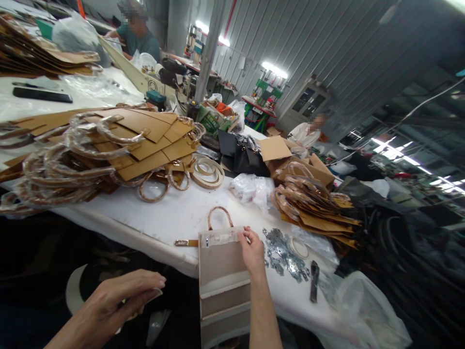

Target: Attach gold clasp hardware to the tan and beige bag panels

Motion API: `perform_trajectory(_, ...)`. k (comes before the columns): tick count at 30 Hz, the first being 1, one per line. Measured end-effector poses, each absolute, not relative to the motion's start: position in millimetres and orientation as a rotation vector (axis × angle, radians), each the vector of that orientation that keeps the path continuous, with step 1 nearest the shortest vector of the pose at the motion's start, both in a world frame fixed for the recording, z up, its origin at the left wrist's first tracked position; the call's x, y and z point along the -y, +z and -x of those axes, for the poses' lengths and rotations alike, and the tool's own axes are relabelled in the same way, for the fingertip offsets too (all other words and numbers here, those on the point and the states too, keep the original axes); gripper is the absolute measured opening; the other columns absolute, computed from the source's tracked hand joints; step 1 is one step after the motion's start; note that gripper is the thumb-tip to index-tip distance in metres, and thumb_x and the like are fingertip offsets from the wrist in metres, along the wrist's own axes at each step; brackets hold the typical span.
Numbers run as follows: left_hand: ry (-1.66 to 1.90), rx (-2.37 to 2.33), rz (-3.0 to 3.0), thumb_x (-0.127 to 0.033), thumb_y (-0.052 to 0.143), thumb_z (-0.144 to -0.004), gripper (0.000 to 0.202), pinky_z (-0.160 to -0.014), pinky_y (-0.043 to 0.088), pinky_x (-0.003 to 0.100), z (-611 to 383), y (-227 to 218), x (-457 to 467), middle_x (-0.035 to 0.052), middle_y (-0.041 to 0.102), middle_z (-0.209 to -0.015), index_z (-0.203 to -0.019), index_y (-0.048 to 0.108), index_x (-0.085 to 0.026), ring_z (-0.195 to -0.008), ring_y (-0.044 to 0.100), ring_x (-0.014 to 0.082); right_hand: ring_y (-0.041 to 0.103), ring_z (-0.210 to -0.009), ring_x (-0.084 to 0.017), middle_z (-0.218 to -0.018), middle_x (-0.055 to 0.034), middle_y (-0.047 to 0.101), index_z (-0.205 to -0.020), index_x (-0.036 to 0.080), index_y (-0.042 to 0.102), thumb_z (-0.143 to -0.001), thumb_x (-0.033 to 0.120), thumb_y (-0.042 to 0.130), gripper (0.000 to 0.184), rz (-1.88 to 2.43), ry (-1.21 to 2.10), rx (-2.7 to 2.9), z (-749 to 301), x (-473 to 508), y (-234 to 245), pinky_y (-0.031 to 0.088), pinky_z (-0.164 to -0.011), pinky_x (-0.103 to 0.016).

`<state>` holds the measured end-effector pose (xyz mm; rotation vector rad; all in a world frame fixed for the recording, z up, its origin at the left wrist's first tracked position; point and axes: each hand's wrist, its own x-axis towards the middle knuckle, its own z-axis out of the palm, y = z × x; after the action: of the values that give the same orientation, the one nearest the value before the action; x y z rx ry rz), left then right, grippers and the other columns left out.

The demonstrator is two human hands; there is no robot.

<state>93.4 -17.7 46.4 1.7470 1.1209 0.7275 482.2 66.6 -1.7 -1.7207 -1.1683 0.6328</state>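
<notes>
The panel (222, 261) overhangs the table (169, 218) at six o'clock, so your right hand (253, 250) probably steadies its one o'clock corner, though I can't tell whether that grip pinches; your left hand (121, 296), at eight o'clock, has its grip closed on a pale scrap (156, 293).

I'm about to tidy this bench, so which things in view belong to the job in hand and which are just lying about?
Likely part of the job:
handled panel, being held
small metal pieces, close beside it
stacked tan panels, also with handles

Probably just lying about:
black phone-like slab
black bag
cardboard box
</notes>
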Motion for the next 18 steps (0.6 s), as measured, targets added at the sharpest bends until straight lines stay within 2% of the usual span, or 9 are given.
perform_trajectory(4, 0.769, -1.139, -1.679, -0.045, 0.061, -0.097, 0.025, -0.068, 0.06, 0.015, -95, 47, 19, 0.0009, 0.081, -0.104, -0.108, 0.08, -0.033, -0.079, 0.076, 0.0167, 0.06, -0.12, -0.031, -0.12, -0.0159, 0.07, -0.085, 0.018, 0.074, -0.081, 0.054, 0.073, 0.037, 1.741, 0.541, 1.219, -474, -64, -2, 0.047, -0.104, -0.041)
perform_trajectory(6, 0.775, -1.163, -1.662, -0.045, 0.062, -0.096, 0.024, -0.066, 0.059, 0.014, -96, 48, 17, 0.0008, 0.081, -0.094, -0.102, 0.08, -0.031, -0.073, 0.074, 0.0155, 0.064, -0.111, -0.029, -0.112, -0.0139, 0.072, -0.094, 0.017, 0.073, -0.079, 0.054, 0.076, 0.04, 1.757, 0.512, 1.194, -471, -63, -2, 0.05, -0.099, -0.04)
perform_trajectory(9, 0.805, -1.195, -1.677, -0.047, 0.065, -0.093, 0.024, -0.07, 0.059, 0.015, -95, 49, 13, 0.0013, 0.08, -0.087, -0.093, 0.079, -0.028, -0.074, 0.074, 0.0164, 0.069, -0.097, -0.027, -0.107, -0.0124, 0.075, -0.117, 0.015, 0.066, -0.073, 0.052, 0.083, 0.06, 1.74, 0.565, 1.066, -472, -64, -5, 0.053, -0.092, -0.038)
perform_trajectory(11, 0.826, -1.195, -1.707, -0.047, 0.065, -0.093, 0.023, -0.074, 0.059, 0.015, -94, 47, 10, 0.0017, 0.079, -0.088, -0.091, 0.078, -0.027, -0.079, 0.075, 0.0169, 0.072, -0.094, -0.028, -0.105, -0.0126, 0.076, -0.122, 0.013, 0.063, -0.07, 0.051, 0.087, 0.069, 1.714, 0.639, 0.997, -474, -65, -9, 0.055, -0.09, -0.038)
perform_trajectory(14, 0.864, -1.193, -1.73, -0.045, 0.065, -0.093, 0.021, -0.081, 0.058, 0.016, -93, 41, 8, 0.0016, 0.079, -0.093, -0.093, 0.077, -0.028, -0.085, 0.075, 0.0169, 0.073, -0.093, -0.028, -0.103, -0.0125, 0.077, -0.12, 0.012, 0.065, -0.068, 0.053, 0.088, 0.07, 1.687, 0.697, 0.95, -479, -67, -16, 0.056, -0.088, -0.037)
perform_trajectory(18, 0.869, -1.23, -1.672, -0.047, 0.065, -0.093, 0.022, -0.08, 0.057, 0.015, -94, 32, 10, 0.0011, 0.078, -0.092, -0.093, 0.076, -0.028, -0.084, 0.074, 0.0165, 0.071, -0.105, -0.029, -0.114, -0.0149, 0.075, -0.118, 0.013, 0.066, -0.078, 0.058, 0.079, 0.062, 1.574, 0.674, 0.824, -482, -65, -23, 0.055, -0.094, -0.038)
